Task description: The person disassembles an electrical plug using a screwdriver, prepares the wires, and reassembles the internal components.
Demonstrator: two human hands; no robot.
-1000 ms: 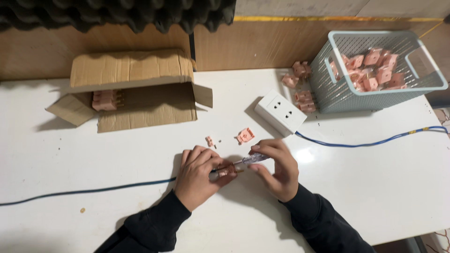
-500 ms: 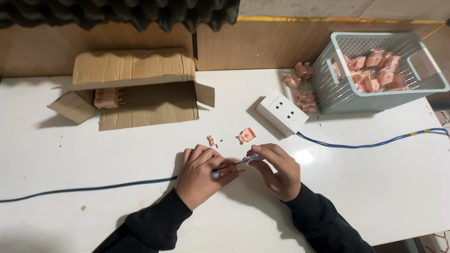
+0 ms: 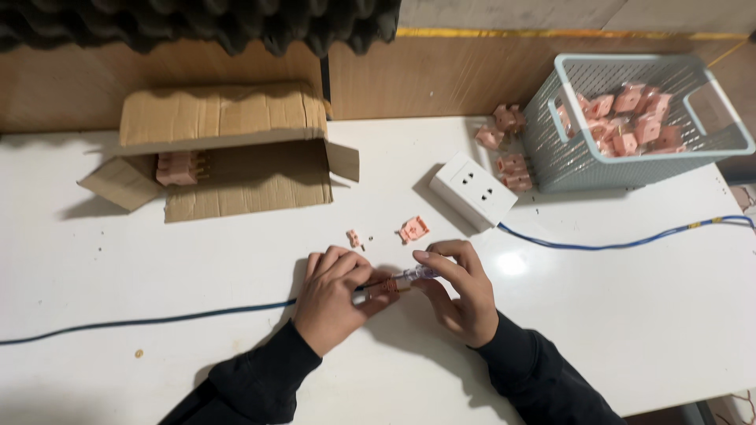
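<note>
A white desk (image 3: 118, 275) carried an open cardboard box (image 3: 224, 149) lying on its side, with pink parts (image 3: 179, 167) inside. A white socket (image 3: 472, 190) lay near the middle, a blue cable (image 3: 622, 240) trailing right. A pale basket (image 3: 630, 118) held pink pieces (image 3: 630, 118); more lay just beside it (image 3: 508, 142). Dark foam (image 3: 197, 24) topped the wooden wall (image 3: 425, 79).

hands (image 3: 339, 295) gripping screwdriver (image 3: 402, 281), white socket (image 3: 472, 190)

White table (image 3: 118, 283) (glossy), wooden wall (image 3: 441, 79) behind
</note>
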